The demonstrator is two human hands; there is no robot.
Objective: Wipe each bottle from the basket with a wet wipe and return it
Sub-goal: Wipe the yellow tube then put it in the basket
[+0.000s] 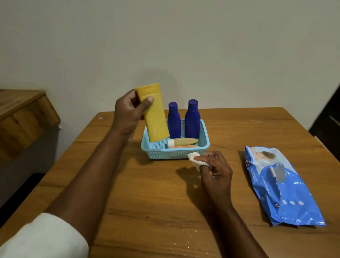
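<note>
My left hand (129, 111) grips the upper end of a tall yellow bottle (155, 117), whose lower end sits at the left inside the light blue basket (172, 153). Two dark blue bottles (174, 122) (192, 120) stand upright at the back of the basket. A small yellowish bottle with a white cap (183, 141) and an orange tube (183, 147) lie flat at its front. My right hand (215, 169) pinches a crumpled white wet wipe (196, 158) just in front of the basket's right corner.
A blue pack of wet wipes (279, 186) lies on the wooden table (148, 197) at the right. A wooden ledge (16, 115) juts out at the left, and a dark cabinet (334, 115) stands at the right. The wall is close behind the table.
</note>
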